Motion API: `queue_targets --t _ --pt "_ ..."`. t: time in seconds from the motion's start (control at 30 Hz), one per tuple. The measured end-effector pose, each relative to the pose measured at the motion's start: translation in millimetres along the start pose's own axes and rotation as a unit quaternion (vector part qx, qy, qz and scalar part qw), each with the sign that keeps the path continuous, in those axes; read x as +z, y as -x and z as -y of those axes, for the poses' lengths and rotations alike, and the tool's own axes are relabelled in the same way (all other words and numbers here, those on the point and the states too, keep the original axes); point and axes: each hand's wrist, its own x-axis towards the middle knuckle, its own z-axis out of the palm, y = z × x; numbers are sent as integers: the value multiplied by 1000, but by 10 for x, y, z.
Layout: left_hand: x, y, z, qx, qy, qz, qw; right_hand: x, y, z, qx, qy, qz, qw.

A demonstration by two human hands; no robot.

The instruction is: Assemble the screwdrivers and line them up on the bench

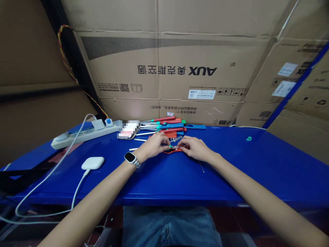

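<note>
My left hand and my right hand meet at the middle of the blue table. Both pinch a small screwdriver with a clear handle and a green end, held level between their fingertips. A red piece lies on the table just under it. A watch sits on my left wrist. Behind the hands lies a row of several red, blue and green handled screwdrivers.
A white power strip with plugs lies at the back left. A white earbud case on a cable rests left of my arm. A thin metal pin and a small green ring lie on the table. Cardboard boxes wall the back.
</note>
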Motion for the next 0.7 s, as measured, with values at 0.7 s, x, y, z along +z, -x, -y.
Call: queue_targets --t 0.7 --pt "-114 243 149 11 52 -23 998 -39 14 214 -95 48 3 994"
